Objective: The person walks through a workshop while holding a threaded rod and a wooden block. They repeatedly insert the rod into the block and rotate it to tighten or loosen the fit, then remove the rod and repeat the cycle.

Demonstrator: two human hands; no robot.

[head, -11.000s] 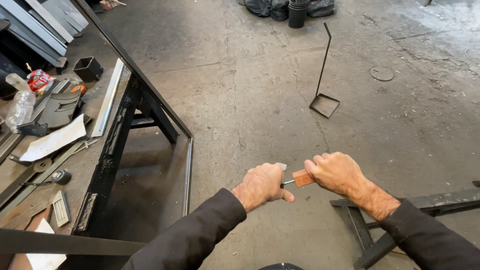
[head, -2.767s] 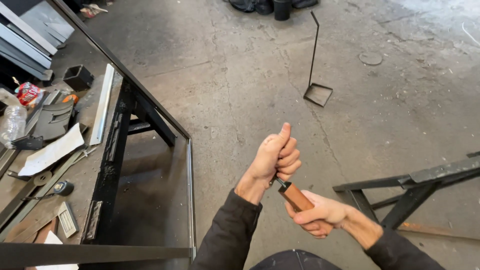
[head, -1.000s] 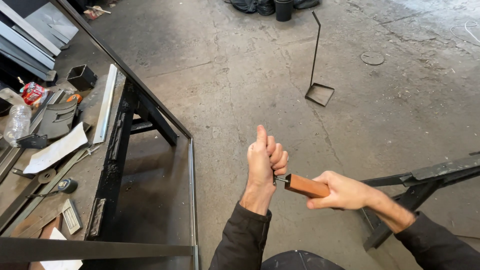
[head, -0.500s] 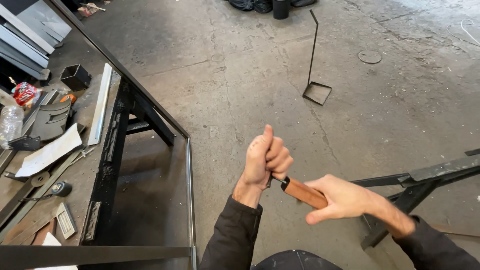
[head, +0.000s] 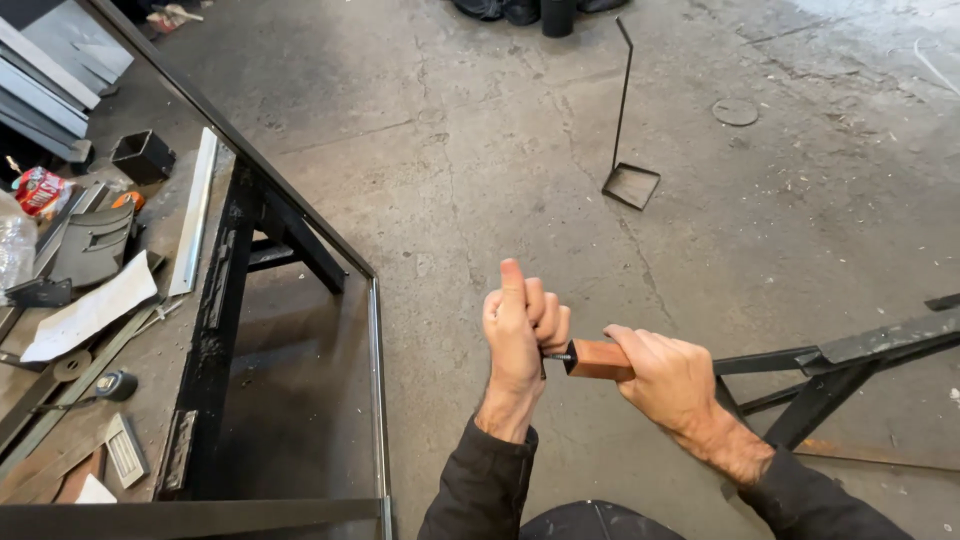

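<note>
Step in hand: the two hands work a small tool with a wooden handle point(head: 598, 360) in the lower middle of the frame; by the look of it, the metal end is being pressed or turned inside the left fist.
Left hand point(head: 520, 335): closed into a fist around the tool's metal tip, thumb pointing up.
Right hand point(head: 672, 380): wrapped around the rear of the handle, fingers closed on it.
Tool look: short reddish-brown wooden block handle, squared, with a thin dark metal shank running into the left fist; the tip is hidden.
Next move, as a judgement: it calls for a firm left grip and steady, level pressure from the right.
Surroundings: cluttered metal desk point(head: 150, 400) at left, concrete floor point(head: 480, 150), thin steel stand point(head: 628, 150) in the upper middle.
</note>
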